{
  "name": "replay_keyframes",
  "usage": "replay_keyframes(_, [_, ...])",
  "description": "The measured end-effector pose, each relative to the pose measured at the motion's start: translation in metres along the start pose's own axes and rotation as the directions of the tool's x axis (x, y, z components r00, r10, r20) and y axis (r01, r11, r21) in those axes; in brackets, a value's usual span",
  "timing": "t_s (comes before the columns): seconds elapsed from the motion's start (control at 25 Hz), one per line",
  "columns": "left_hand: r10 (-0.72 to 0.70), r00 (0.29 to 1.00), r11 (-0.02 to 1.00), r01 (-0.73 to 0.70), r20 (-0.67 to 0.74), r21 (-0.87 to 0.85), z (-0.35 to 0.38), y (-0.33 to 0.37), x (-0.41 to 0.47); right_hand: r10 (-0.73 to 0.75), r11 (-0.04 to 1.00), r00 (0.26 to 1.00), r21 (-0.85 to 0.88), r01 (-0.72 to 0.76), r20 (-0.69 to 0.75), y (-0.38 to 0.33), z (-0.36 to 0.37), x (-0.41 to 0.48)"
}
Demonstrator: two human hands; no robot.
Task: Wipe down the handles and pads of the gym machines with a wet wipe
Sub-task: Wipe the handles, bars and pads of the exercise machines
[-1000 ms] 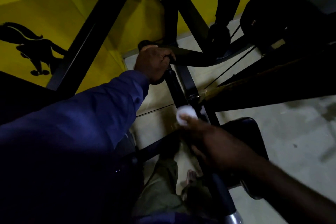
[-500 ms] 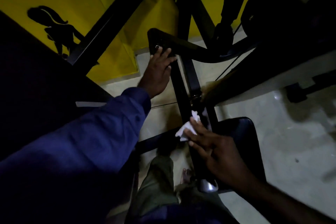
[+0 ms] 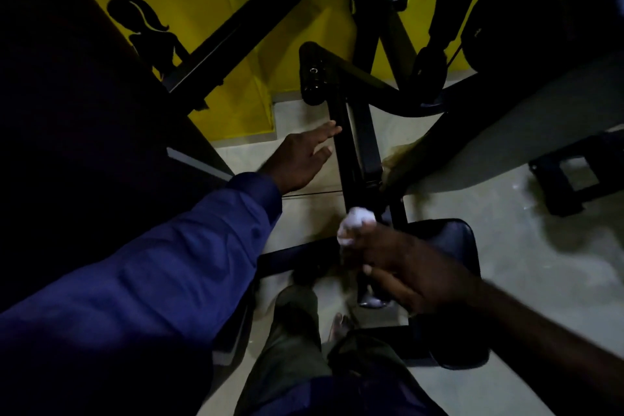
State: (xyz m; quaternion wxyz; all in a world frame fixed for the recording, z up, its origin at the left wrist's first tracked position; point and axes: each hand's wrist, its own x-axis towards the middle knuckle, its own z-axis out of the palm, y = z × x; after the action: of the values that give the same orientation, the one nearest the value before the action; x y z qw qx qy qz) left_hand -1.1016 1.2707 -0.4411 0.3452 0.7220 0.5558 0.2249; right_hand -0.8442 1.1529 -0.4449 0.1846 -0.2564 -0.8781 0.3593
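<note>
Wet wipe [image 3: 354, 223] sits bunched, pinched in my right hand [image 3: 398, 267] at the black bar [image 3: 347, 152]; my left hand [image 3: 300, 159] is spread, empty. So small a wad could skip patches.

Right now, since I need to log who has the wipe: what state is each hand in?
Left hand: open, fingers straight, holding nothing.
Right hand: closed, gripping the white wipe.
</note>
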Motion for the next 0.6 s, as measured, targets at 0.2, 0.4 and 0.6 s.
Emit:
replay_keyframes(0.2, [-0.014, 1.000, 0.997, 0.013, 0.009, 0.078, -0.001, 0.006, -0.001, 0.313, 0.940, 0.917, 0.215, -0.263, -0.246, 0.008, -0.014, 0.061])
replay_keyframes(0.4, [-0.049, 0.999, 0.996, 0.050, -0.003, 0.075, 0.004, 0.001, 0.003, 0.447, 0.864, 0.821, 0.409, -0.294, -0.355, -0.042, 0.022, -0.005])
replay_keyframes(0.6, [-0.034, 0.998, 0.991, 0.040, -0.043, 0.130, -0.009, -0.004, 0.012, 0.797, 0.526, 0.564, 0.705, -0.475, -0.215, 0.045, -0.030, 0.127])
